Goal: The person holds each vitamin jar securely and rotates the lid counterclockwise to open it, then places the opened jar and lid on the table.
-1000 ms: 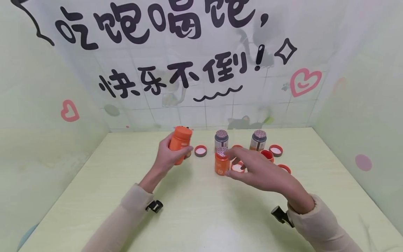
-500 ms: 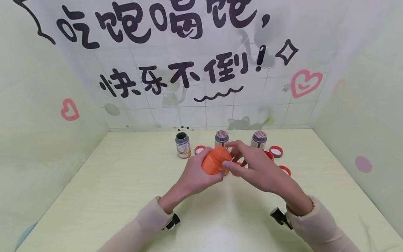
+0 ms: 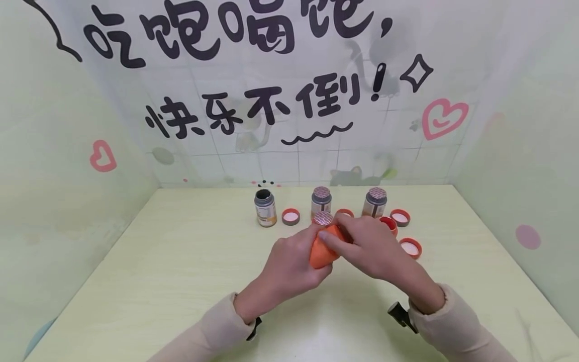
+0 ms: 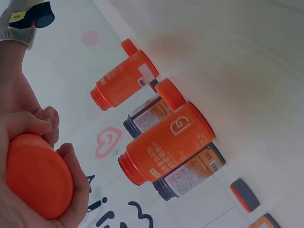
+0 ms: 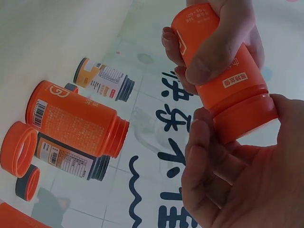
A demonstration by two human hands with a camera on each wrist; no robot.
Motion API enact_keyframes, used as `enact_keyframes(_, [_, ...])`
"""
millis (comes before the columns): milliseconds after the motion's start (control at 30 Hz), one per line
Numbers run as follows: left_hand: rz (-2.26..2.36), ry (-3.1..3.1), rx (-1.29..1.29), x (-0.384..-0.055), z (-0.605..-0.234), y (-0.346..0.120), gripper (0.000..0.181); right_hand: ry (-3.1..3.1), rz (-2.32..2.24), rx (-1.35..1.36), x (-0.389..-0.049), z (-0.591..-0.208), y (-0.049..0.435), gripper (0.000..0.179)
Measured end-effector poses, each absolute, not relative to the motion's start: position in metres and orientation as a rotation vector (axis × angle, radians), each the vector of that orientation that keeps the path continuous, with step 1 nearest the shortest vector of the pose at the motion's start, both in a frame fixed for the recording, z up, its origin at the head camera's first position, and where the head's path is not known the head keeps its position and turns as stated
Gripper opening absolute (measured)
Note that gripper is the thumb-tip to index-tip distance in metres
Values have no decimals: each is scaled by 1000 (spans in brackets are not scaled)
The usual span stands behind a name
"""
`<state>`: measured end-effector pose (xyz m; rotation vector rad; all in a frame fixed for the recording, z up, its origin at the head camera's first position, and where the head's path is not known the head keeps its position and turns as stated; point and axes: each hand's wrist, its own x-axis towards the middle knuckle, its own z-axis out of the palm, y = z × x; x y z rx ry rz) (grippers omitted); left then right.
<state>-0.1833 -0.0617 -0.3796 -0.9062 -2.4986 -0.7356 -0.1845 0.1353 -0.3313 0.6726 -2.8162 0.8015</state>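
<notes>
Wrapped in my left hand [image 3: 289, 266] is an orange pill bottle [image 3: 324, 252], held above the table and tilted, its cap end toward my right hand [image 3: 375, 246]. The right wrist view shows my right thumb and fingers on opposite sides of the orange screw cap [image 5: 244, 118], which sits on the bottle. My left thumb lies along the bottle body there. Just behind my hands stands another orange bottle [image 4: 166, 142] without a cap; its foil-covered mouth [image 3: 323, 218] shows in the head view. My right hand partly hides a further orange bottle [image 4: 126, 78].
Along the back stand uncapped dark-necked bottles: an open-mouthed one [image 3: 265, 210] at left, foil-sealed ones in the middle [image 3: 321, 201] and at right [image 3: 375, 202]. Loose caps lie between them, such as a grey-red one [image 3: 291, 216] and an orange one [image 3: 410, 248]. A printed wall rises behind.
My left hand has brought the orange bottle rightward from the left side to my right hand and tipped it. My right fingers have closed onto its cap.
</notes>
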Motion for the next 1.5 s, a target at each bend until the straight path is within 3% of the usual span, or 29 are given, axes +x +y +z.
enact_keyframes(233, [-174,-2312,-861,-180,-380,-60,54,-2926,752,398,-183,-335,126,55])
enact_keyframes(433, [-79,-2203,-808,-181,-381,-60,55,-2934,742,306,-181,-338,120,58])
enact_keyframes(933, [-453,-2377,-813,-175,-374,-59,61,-2623,774,371,-177,-348,118,47])
enact_keyframes(1133, [-860,-2475,-853,-177,-373,-58,55,-2496,671,467,-180,-352,118,38])
enact_keyframes(1267, [-852,-2496,-864,-180,-371,-59,54,-2522,659,509,-182,-350,120,35])
enact_keyframes(1500, [-796,-2574,-847,-183,-370,-61,51,-2777,684,444,-184,-338,124,50])
